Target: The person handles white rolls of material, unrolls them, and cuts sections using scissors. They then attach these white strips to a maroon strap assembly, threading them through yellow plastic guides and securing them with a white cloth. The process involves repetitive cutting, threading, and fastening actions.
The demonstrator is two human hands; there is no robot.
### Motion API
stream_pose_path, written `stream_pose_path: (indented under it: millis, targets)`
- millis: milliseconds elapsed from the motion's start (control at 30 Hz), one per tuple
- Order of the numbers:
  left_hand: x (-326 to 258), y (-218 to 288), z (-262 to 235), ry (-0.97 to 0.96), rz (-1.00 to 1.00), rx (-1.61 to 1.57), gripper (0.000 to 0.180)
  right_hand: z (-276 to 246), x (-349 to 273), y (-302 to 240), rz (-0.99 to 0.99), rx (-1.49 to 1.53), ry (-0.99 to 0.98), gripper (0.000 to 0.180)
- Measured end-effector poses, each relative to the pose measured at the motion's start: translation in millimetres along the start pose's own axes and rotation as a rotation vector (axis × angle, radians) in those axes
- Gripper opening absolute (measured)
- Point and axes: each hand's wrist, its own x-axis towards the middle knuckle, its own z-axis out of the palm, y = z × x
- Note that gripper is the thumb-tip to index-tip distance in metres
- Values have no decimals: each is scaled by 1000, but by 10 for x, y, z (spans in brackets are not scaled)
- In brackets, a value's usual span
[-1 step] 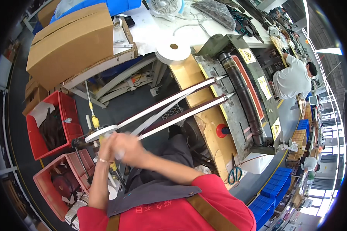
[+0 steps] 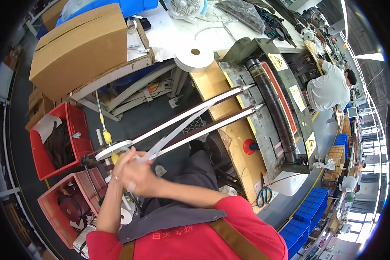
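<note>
Presently, hands: left hand (image 2: 125,167) and right hand (image 2: 139,177) pressed together, both clamped on thin white tape strips (image 2: 184,122).
Strips: run to grey-green roller machine (image 2: 264,95).
Nearby: flat white tape reel (image 2: 113,149).

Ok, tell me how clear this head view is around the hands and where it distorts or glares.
Head view: the clasped hands are motion-blurred, so neither grip can be read; the long white straps stay fairly sharp; straight edges of the brown cardboard box bow near the rim; daylight blows out the far right windows; corners are black.
</note>
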Motion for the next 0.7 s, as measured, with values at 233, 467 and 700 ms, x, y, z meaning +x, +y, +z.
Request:
stream_pose_path:
  millis: [233, 467, 700]
  targets:
    - [21, 91, -243, -485, -141, -545, 34, -171, -452, -109, 178, 216, -235, 10]
    - [-187, 22, -349, -485, 93, -458, 33, -1313, -49, 694, 225, -1034, -47, 26]
    - [-112, -81, 112, 310, 90, -407, 27, -291, -124, -36, 37, -172, -70, 20]
